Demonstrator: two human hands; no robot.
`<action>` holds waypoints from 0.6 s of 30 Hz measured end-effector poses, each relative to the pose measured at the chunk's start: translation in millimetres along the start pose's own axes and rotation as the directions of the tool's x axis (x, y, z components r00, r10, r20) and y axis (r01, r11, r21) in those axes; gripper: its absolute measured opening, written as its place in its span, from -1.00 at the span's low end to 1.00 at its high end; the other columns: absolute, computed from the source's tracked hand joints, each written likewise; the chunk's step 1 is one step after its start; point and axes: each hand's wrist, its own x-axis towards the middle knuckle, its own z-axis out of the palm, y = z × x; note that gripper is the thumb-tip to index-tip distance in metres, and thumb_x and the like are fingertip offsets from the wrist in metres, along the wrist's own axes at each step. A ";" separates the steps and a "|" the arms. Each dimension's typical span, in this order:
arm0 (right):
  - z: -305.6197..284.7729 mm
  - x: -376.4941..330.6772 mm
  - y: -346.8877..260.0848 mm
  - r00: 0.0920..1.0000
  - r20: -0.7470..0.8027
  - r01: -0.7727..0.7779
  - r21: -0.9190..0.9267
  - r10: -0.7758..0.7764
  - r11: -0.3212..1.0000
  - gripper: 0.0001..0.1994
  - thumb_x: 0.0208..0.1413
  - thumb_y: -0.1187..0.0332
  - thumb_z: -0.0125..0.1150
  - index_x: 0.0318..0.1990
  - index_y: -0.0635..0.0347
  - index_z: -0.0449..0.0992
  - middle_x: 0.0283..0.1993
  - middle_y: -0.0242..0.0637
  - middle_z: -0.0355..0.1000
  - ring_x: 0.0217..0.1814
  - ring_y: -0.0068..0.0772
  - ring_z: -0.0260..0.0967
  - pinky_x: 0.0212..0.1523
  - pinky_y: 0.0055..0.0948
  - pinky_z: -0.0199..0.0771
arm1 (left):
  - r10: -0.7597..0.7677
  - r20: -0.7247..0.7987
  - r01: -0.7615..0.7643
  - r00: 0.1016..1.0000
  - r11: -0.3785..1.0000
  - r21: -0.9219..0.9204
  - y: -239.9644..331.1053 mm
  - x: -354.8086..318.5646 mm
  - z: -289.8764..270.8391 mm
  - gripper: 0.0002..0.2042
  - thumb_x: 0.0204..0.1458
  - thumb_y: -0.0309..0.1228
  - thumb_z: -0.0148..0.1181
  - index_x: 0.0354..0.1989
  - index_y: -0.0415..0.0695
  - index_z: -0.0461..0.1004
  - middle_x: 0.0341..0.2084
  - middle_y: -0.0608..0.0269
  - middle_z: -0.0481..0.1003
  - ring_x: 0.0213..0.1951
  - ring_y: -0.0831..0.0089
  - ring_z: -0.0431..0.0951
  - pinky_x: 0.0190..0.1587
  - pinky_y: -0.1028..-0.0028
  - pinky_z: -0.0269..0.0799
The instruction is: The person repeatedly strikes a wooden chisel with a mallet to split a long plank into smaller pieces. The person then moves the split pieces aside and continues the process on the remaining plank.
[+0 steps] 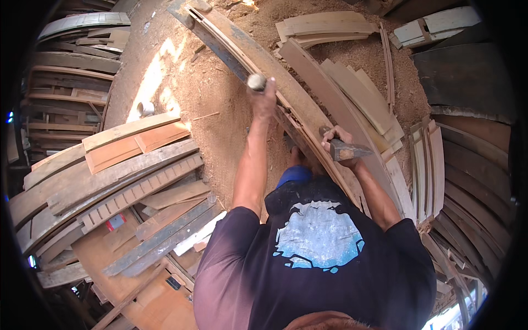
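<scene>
A long wooden plank (247, 47) runs slantwise from the far left toward my body, with narrow strips of wood along its near side. My left hand (263, 103) is closed around a tool with a pale round end (256, 82), held over the strips; the rest of that tool is hidden. At the plank's right edge my right hand (338, 136) grips a dark wedge-shaped tool (352, 152) whose narrow end points right. Its exact kind cannot be made out.
Stacked boards (132, 162) lie on my left, with more timber (71, 63) beyond. To the right are leaning planks (360, 104) and dark boards (478, 159). Wood shavings (220, 110) cover the ground. A white cylindrical container (146, 109) stands at the left.
</scene>
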 end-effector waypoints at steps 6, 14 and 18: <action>-5.6 10.7 -0.6 0.999 0.023 -0.048 0.087 0.046 0.995 -0.75 0.13 0.30 0.36 -0.28 0.21 0.39 -0.30 -0.35 0.47 -0.22 -0.54 0.41 -0.12 -0.43 0.46 | -0.071 -0.166 0.024 0.984 0.962 -0.273 -59.8 76.4 7.3 -0.59 0.13 -0.49 0.28 0.08 -0.23 0.25 -0.49 0.19 0.44 -0.67 0.48 0.42 -0.65 0.43 0.37; -1.9 20.2 4.2 0.997 0.034 -0.076 0.022 0.075 0.997 -0.75 0.11 0.32 0.38 -0.27 0.19 0.38 -0.30 -0.38 0.47 -0.24 -0.57 0.40 -0.16 -0.47 0.46 | -0.302 -0.296 0.275 0.906 0.953 -0.128 -94.3 107.6 -5.8 -0.57 0.14 -0.42 0.29 0.10 -0.23 0.25 -0.51 0.20 0.44 -0.68 0.42 0.45 -0.65 0.40 0.41; 0.3 15.8 5.7 0.997 -0.003 -0.077 0.030 0.077 0.997 -0.75 0.10 0.31 0.39 -0.26 0.19 0.41 -0.27 -0.32 0.51 -0.23 -0.52 0.44 -0.16 -0.44 0.48 | -0.315 -0.071 0.272 0.947 0.896 -0.351 -53.4 83.7 -5.8 -0.83 0.18 -0.48 0.24 -0.13 -0.19 0.39 -0.65 0.33 0.36 -0.72 0.51 0.37 -0.65 0.46 0.41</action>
